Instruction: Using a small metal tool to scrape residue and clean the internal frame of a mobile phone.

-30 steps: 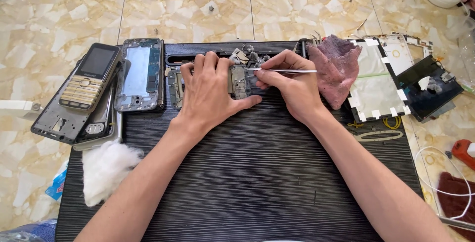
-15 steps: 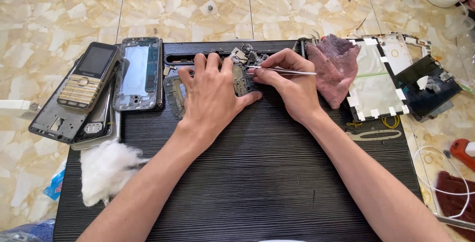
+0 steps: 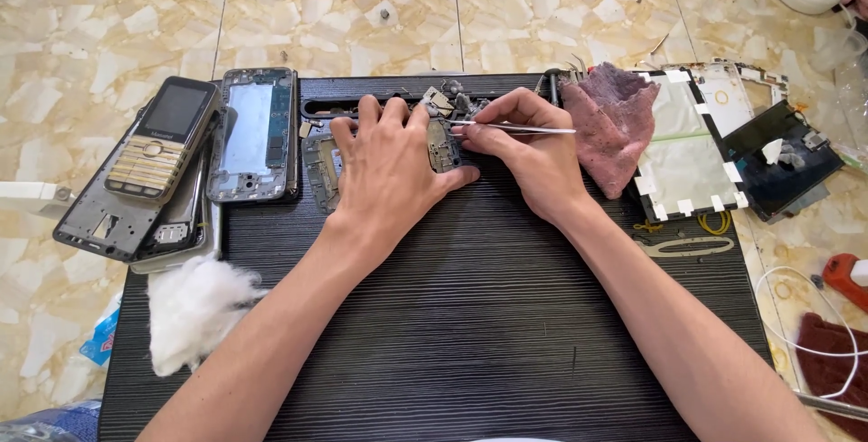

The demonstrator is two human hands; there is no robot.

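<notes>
**Small circuit board under tweezers, upper centre of the mat**

Handling, as a judgement: the circuit board (image 3: pixel 440 145) looks thin, light and stiff, easily skated about on the ribbed mat, and fragile at its soldered parts. Best taken by its bare edges, or pinned flat from one side. The fine points of the tweezers could scratch or lift a component if pressed hard.

Grip: left hand (image 3: pixel 391 171) lies palm down, fingers spread, thumb closing in against the lower edge of the board; it pins rather than lifts. Right hand (image 3: pixel 529 148) pinches the metal tweezers (image 3: pixel 511 126) between thumb and fingers, the tips over the top of the board. Whether the tips are closed on anything, cannot tell.

Looks: grey-brown, small, roughly rectangular, crowded with tiny metal parts, mostly hidden between the two hands. More loose scraps sit just above it.

Around: black ribbed mat (image 3: pixel 470 333) on a marble-pattern tiled floor. Left of the frame, a keypad phone (image 3: pixel 163 139) atop stripped frames, a bare phone chassis (image 3: pixel 256 133) beside it. White cotton wad (image 3: pixel 192 308) at lower left. Pink cloth (image 3: pixel 610 121) just right of the right hand, a taped panel (image 3: pixel 687 148) beyond.
</notes>
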